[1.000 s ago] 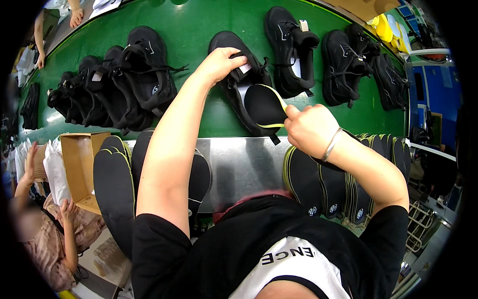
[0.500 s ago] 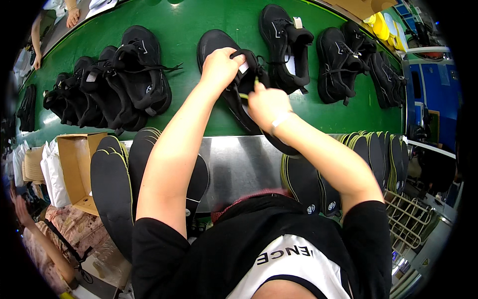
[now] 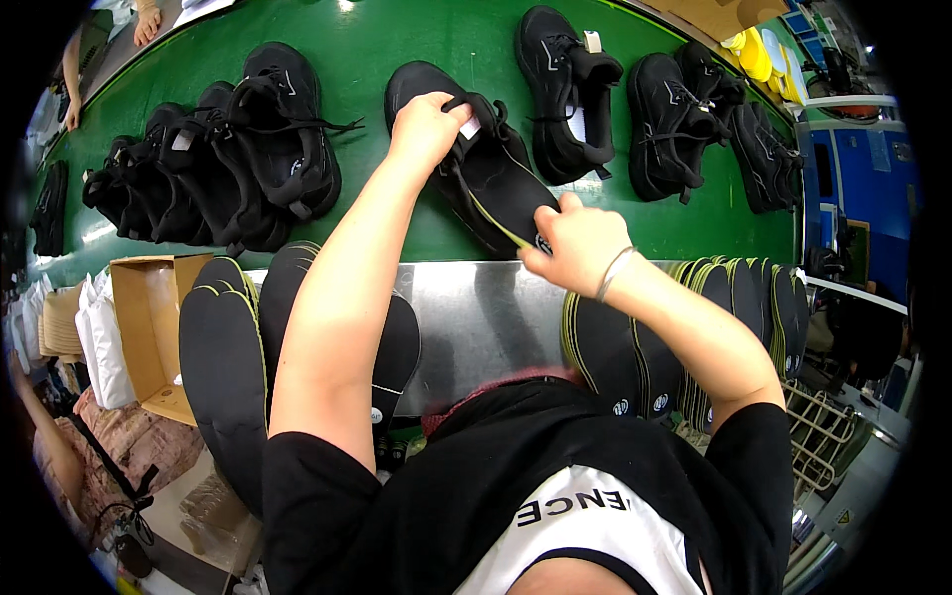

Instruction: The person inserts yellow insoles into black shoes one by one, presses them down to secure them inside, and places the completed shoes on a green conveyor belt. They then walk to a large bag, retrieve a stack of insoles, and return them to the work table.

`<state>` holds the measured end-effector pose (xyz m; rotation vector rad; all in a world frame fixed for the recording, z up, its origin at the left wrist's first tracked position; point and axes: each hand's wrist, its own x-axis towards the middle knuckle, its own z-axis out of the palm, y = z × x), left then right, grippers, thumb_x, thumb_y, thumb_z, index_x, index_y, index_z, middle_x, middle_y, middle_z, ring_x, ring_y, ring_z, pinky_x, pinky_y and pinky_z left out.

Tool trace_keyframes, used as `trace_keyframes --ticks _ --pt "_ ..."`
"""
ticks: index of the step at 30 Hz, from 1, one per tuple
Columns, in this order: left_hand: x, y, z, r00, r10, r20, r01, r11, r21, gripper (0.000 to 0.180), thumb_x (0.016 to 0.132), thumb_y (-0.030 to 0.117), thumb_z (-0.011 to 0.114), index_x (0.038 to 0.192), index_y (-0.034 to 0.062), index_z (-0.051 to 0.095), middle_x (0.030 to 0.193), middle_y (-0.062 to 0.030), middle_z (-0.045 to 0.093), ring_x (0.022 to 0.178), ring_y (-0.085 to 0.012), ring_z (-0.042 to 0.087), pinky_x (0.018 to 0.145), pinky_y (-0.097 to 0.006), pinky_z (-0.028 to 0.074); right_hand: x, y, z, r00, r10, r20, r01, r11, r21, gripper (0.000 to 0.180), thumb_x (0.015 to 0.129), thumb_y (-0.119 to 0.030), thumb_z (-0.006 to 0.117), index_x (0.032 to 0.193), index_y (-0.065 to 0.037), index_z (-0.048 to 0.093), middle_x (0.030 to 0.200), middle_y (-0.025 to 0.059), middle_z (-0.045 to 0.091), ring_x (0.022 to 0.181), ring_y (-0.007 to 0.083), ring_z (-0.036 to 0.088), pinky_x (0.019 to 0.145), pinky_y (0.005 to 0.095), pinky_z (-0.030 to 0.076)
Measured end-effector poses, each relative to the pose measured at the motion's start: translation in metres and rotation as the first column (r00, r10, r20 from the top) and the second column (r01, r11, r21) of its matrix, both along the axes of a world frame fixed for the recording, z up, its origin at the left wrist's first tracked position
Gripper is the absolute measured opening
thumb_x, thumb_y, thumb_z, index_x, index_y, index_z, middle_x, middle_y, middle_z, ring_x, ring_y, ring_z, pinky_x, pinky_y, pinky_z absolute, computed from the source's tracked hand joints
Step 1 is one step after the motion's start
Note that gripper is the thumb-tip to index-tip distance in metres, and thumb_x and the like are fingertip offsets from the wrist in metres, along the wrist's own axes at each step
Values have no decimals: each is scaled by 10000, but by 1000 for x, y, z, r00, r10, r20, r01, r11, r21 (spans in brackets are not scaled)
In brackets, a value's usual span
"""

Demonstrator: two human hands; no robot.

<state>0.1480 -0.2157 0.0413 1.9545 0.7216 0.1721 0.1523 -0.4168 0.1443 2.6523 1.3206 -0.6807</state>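
A black shoe [image 3: 476,164] lies on the green conveyor belt [image 3: 397,50] in front of me. My left hand [image 3: 426,124] grips the shoe's tongue and collar, holding it open. My right hand [image 3: 575,243] pinches the heel end of a black insole [image 3: 496,223] with a yellow-green edge; the insole's front end is inside the shoe.
More black shoes [image 3: 570,94] lie on the belt to the left [image 3: 268,139] and right [image 3: 674,119]. Stacks of black insoles stand on the metal ledge at left [image 3: 223,367] and right [image 3: 684,327]. An open cardboard box [image 3: 149,327] sits lower left. Another person's arm [image 3: 74,59] reaches in at top left.
My right hand brought the insole to the shoe, slid its front end in, then drew back toward the heel end. My left hand shifted onto the shoe's tongue.
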Motion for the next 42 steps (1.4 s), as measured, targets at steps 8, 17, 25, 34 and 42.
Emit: trace_keyframes --ticks 8,17,25,34,42 --pt "-2 5 0 999 -13 51 25 969 -244 268 771 197 598 940 -11 599 805 -53 614 713 -113 543 646 -248 426 4 46 -32 988 139 74 -134 989 -62 178 705 -128 521 796 -54 655 885 135 585 758 251 611 633 345 490" --pt "-3 5 1 994 -76 75 97 937 -337 262 776 177 592 957 -13 589 810 -47 614 716 -105 548 654 -235 429 13 62 -88 989 147 -13 -148 985 -95 203 719 -139 494 822 -40 640 909 186 581 790 289 601 689 349 482" --pt "-14 8 21 990 -115 82 139 879 -455 329 754 181 605 1006 -26 564 879 -58 608 799 -113 545 724 -229 420 44 93 -62 879 36 -475 -283 842 -460 338 717 -161 520 1007 0 589 980 160 597 862 269 598 728 336 482" --pt "-16 10 13 984 -129 119 172 846 -505 271 751 162 605 960 -10 585 846 -52 613 774 -108 547 720 -232 423 11 81 -76 966 235 -110 -259 878 -403 208 736 -105 545 917 -95 648 952 62 628 872 183 605 725 282 473" --pt "-23 15 21 974 -169 149 223 820 -527 289 727 119 615 988 3 574 892 -40 602 835 -108 532 798 -235 391 8 53 -29 923 306 -234 -368 880 -299 262 771 -228 466 881 -66 640 872 94 631 787 232 611 876 442 299"
